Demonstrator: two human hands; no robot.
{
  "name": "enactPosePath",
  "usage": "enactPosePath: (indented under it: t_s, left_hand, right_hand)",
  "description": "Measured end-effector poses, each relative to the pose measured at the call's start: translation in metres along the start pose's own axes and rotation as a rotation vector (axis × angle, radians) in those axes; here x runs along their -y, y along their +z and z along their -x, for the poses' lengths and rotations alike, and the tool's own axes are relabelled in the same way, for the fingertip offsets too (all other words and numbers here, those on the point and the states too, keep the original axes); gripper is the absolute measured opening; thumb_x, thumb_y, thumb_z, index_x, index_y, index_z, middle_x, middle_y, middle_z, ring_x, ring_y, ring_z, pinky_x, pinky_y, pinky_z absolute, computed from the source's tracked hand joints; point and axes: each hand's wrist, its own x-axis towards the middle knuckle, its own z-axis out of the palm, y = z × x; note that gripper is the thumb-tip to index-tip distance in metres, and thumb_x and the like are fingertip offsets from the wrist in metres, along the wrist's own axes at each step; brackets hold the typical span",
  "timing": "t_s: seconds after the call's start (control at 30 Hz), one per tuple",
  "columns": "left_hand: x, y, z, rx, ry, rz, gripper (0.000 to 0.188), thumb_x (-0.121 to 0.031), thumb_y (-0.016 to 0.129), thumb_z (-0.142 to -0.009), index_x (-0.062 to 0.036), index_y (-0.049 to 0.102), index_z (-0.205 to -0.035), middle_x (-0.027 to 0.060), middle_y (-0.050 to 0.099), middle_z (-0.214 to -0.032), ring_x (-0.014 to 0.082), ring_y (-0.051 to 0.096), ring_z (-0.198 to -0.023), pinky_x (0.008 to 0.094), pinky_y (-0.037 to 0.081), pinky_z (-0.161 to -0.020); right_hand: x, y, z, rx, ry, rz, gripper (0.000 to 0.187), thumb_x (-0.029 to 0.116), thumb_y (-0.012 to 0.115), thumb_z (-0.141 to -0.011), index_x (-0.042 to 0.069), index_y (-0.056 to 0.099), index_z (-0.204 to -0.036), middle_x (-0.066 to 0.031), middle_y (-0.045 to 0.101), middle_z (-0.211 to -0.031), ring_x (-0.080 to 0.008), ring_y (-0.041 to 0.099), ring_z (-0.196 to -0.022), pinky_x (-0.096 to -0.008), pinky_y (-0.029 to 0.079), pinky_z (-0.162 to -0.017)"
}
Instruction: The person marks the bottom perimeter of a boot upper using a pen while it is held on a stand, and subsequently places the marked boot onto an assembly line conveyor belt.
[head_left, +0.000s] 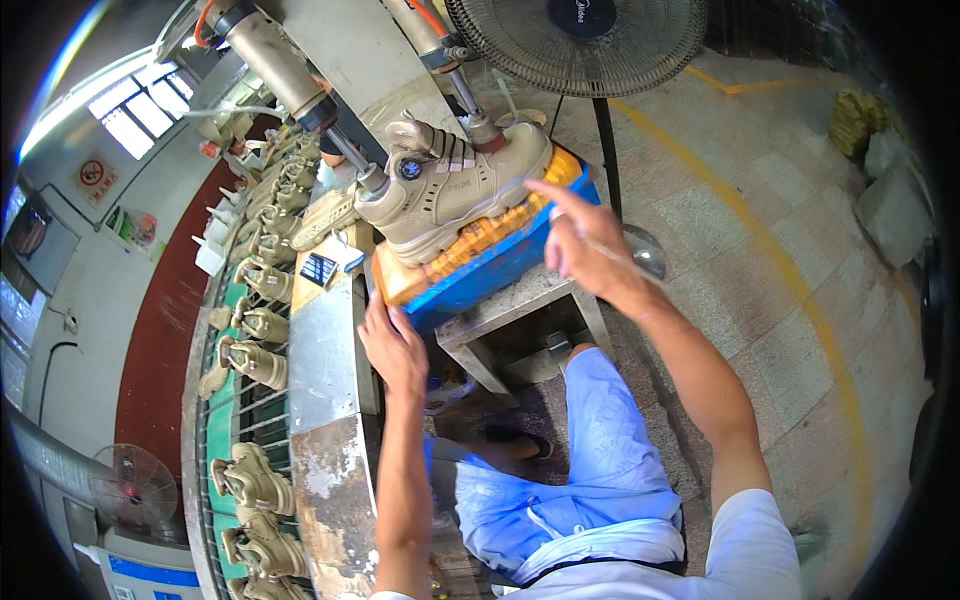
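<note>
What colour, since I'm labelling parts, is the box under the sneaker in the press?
The box is blue, seen best in the head view.

Right hand (590,245), near the right end of the blue base (500,267): blurred; contact with the beige shoe (460,195) cannot be told. Shoe underside: hidden against the orange pad (480,238). Standing fan (640,60): cut off by the upper edge.

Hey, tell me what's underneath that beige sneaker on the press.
Under the beige sneaker is a ridged yellow-orange pad, set in a blue base above a grey stand. The pad's surface directly beneath the sneaker is covered and can't be seen.
</note>
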Motion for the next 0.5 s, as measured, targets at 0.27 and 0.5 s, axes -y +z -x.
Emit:
enactPosePath:
  t_s: [0.27, 0.5]
  left_hand:
    - [-0.119, -0.068, 0.071, 0.213, 0.281, 0.394, 0.031, -0.011, 0.058, -0.1, 0.0013, 0.072, -0.125, 0.0201, 0.068, -0.119, 0.0381, 0.061, -0.108, 0.0451, 0.045, -0.103]
    - [-0.113, 0.018, -0.124, 0.0, -0.076, 0.734, 0.052, -0.036, 0.061, -0.108, 0.0058, 0.06, -0.139, 0.0137, 0.064, -0.125, 0.022, 0.058, -0.109, 0.0348, 0.046, -0.097]
  right_hand:
    - [-0.016, 0.069, -0.004, -0.03, -0.206, 0.376, 0.081, 0.054, 0.078, -0.088, -0.004, 0.055, -0.14, -0.027, 0.074, -0.097, -0.0443, 0.075, -0.089, -0.0534, 0.06, -0.077]
    - [-0.037, 0.063, -0.038, -0.191, -0.144, 0.541, 0.098, 0.064, 0.089, -0.071, -0.009, 0.057, -0.128, -0.0293, 0.074, -0.095, -0.0434, 0.074, -0.092, -0.0527, 0.052, -0.099]
